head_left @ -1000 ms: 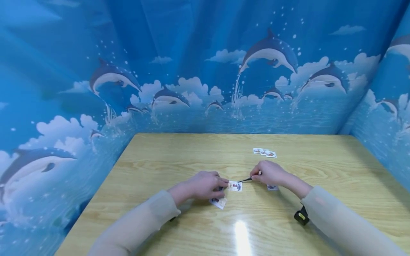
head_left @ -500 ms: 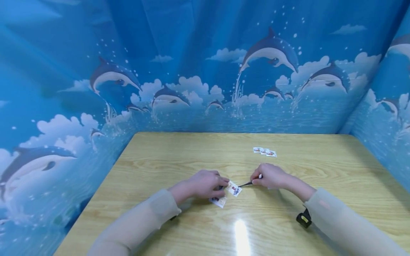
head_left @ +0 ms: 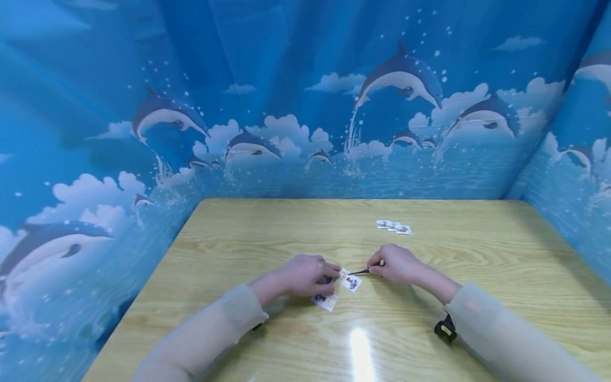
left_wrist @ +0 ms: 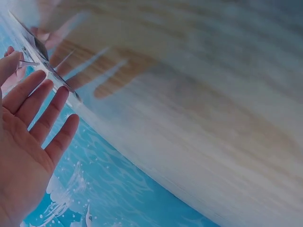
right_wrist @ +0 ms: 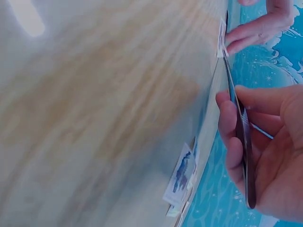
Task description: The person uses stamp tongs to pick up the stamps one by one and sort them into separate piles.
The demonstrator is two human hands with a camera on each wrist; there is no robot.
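In the head view my right hand (head_left: 397,262) pinches dark metal tweezers (head_left: 361,271) between thumb and fingers. Their tips lie over the upper edge of a small stamp-like picture card (head_left: 350,281), which sits at a slant. My left hand (head_left: 305,276) rests its index finger on that card's left end. Just below, a second small card (head_left: 325,301) lies near the thumb, its left part hidden. The left wrist view shows the left fingers (left_wrist: 49,120) long and nearly straight. From the right wrist, the tweezers (right_wrist: 244,142) run along the fingers to the card.
Toward the back of the wooden table (head_left: 248,228), several small cards (head_left: 393,227) overlap in a row. A black strap piece with a yellow mark (head_left: 446,329) hangs at the right wrist. Behind the table hangs a blue dolphin curtain (head_left: 296,170).
The card under the left finger has turned, its right end swinging toward me. The tweezers have shifted slightly left along its edge. A card below the right hand is now out of sight.
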